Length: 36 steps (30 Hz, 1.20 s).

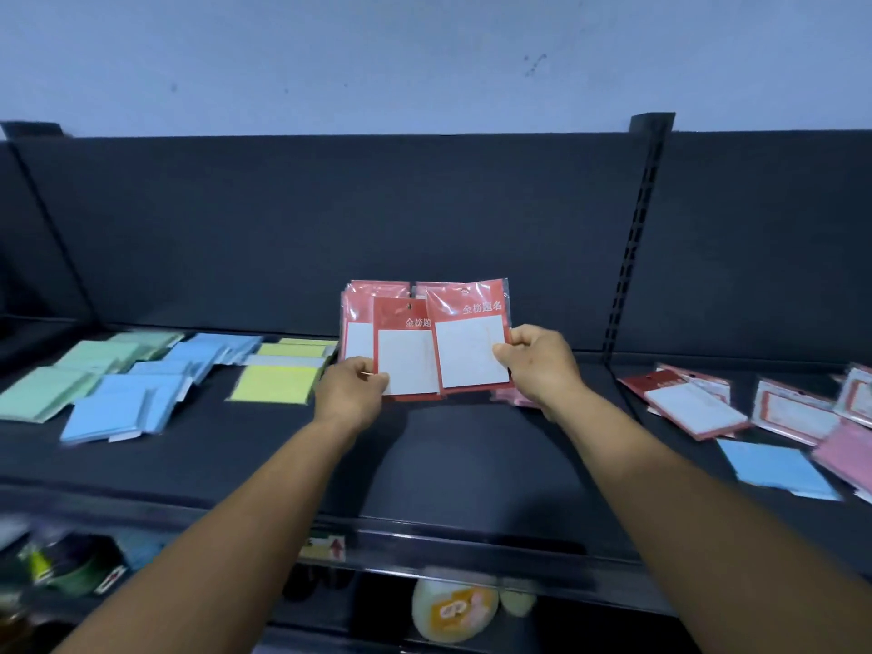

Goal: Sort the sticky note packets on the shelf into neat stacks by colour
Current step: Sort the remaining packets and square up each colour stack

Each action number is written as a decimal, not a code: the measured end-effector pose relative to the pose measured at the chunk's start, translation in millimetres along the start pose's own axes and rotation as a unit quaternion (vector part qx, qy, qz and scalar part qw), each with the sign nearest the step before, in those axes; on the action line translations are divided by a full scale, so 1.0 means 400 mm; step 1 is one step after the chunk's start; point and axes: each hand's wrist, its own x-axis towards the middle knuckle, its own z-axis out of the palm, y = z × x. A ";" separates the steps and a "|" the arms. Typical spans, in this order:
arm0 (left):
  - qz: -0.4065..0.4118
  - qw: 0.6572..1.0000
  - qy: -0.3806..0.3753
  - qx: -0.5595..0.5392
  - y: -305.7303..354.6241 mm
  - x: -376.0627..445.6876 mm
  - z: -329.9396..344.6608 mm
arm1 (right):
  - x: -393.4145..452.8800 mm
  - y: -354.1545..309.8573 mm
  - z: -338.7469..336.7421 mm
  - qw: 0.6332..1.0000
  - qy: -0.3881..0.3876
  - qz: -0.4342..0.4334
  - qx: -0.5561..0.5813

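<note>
Nearest the camera, the front lip of the shelf point(448, 535) runs across under both forearms, and between it and the hands lies a broad bare stretch of dark shelf, the best open room for setting anything down. Above that, the left hand point(351, 394) pinches the lower left corner of a fan of red-carded packets point(424, 332), thumb on the front and fingers curled behind, while the right hand point(538, 365) pinches the right edge of the front packet the same way; the bunch is held up off the shelf, roughly upright and splayed into at least 4 overlapping cards. To do this step well, I judge the hands should tap the lower edges together on the shelf to square the bunch before laying it flat, since the glossy sleeves look likely to slide over each other. A few pink packets point(512, 396) lie just under the right wrist and could be dragged along. To the left, the yellow stack point(276, 382) sits near the left hand, with the blue packets point(137, 398) and green packets point(52, 384) beyond it, loosely fanned. To the right, past the upright post point(637, 238), more red packets point(693, 403), 1 blue pad point(778, 467) and a pink pad point(849, 457) lie mixed, still unsorted. The back panel point(330, 219) stands close behind the held bunch.
</note>
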 end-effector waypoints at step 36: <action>0.189 0.933 -0.095 0.292 -0.064 0.157 -0.113 | 0.010 -0.074 0.330 0.959 0.018 -0.054 -0.279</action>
